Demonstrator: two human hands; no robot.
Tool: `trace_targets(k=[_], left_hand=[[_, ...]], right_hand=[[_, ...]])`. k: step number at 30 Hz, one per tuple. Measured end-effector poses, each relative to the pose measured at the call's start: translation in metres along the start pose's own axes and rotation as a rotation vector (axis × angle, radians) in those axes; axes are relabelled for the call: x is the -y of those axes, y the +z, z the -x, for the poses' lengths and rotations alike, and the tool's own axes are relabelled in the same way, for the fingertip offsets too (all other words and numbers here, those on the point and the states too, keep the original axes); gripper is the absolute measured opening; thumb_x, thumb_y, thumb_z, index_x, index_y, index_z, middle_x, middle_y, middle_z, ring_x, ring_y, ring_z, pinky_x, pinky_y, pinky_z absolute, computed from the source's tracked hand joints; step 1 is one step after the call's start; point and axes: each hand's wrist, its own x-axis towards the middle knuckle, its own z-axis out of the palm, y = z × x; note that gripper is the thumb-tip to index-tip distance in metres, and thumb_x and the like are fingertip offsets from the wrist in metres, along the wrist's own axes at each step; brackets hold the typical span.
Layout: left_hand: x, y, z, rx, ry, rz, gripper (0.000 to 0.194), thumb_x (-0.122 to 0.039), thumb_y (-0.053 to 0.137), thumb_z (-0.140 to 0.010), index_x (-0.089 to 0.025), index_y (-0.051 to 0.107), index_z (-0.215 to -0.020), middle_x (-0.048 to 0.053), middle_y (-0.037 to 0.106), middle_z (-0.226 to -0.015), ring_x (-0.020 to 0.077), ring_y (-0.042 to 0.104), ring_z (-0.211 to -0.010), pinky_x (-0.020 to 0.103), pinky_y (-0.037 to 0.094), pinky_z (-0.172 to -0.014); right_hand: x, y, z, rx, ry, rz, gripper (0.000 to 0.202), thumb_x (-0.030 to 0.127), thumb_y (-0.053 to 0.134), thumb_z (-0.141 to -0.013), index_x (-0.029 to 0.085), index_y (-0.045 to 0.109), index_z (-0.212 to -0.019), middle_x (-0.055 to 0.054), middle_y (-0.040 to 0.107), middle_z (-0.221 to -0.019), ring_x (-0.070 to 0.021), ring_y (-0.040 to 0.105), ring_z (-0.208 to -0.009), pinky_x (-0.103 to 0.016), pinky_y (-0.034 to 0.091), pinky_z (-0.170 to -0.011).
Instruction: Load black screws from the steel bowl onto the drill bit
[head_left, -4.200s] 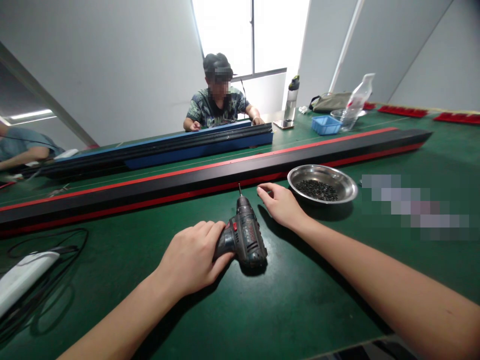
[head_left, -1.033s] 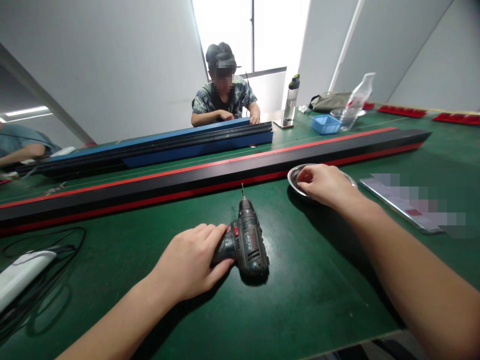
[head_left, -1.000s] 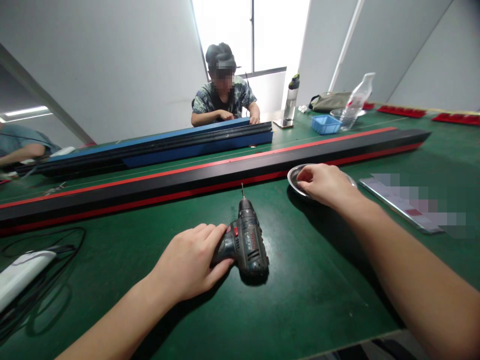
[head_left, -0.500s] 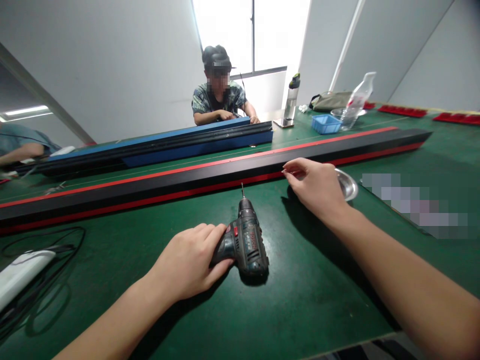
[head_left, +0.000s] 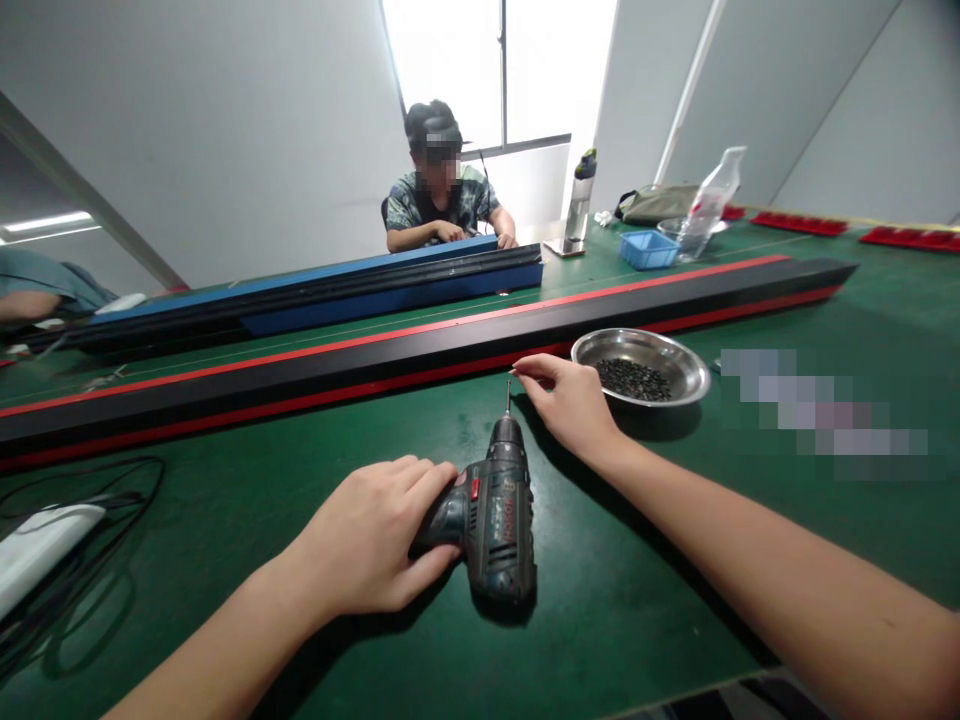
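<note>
My left hand [head_left: 382, 535] is wrapped round the handle of a dark cordless drill [head_left: 502, 530], which lies on its side on the green table with its bit pointing away from me. At the bit's tip, my right hand [head_left: 566, 405] pinches with thumb and forefinger; whatever is between them is too small to make out. A steel bowl [head_left: 686, 370] of small black screws [head_left: 634, 380] stands just right of that hand. Behind the drill a long black bar with red edges [head_left: 420, 350] crosses the table.
Across the table [head_left: 600, 620] a person [head_left: 439, 190] works at long blue and black bars [head_left: 390, 290]. Farther right stand a blue tray [head_left: 649, 250], two bottles and red parts. Cables and a white power strip [head_left: 49, 550] lie at left; another person's arm shows beyond.
My right hand has moved left from in front of the bowl to the bit's tip, uncovering the screws. The drill has shifted slightly toward me, still in my left hand.
</note>
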Motion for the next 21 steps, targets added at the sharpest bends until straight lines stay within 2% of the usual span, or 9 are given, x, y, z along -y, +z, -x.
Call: trace_targets(k=[10,21], left_hand=[[0.003,0.0,0.0,-0.012,0.043,0.024,0.048,-0.042,0.062,-0.09,-0.019,0.054,-0.131,0.011,0.07,-0.112,0.0293,0.066,-0.1,0.045,0.053,-0.087],[0.002,0.001,0.001,-0.012,0.045,0.019,0.049,-0.041,0.063,-0.089,-0.019,0.054,-0.132,0.011,0.07,-0.113,0.0292,0.066,-0.099,0.045,0.053,-0.087]], right_hand=[[-0.013,0.011,-0.004,0.052,0.012,0.016,0.019,0.016,0.064,-0.094,0.022,0.08,-0.104,-0.005,0.082,-0.102,-0.0213,0.077,-0.095,-0.035,0.059,-0.092],[-0.017,0.01,-0.005,0.087,0.062,-0.002,0.017,0.017,0.065,-0.095,0.019,0.08,-0.104,-0.008,0.081,-0.105,-0.0229,0.078,-0.097,-0.037,0.061,-0.093]])
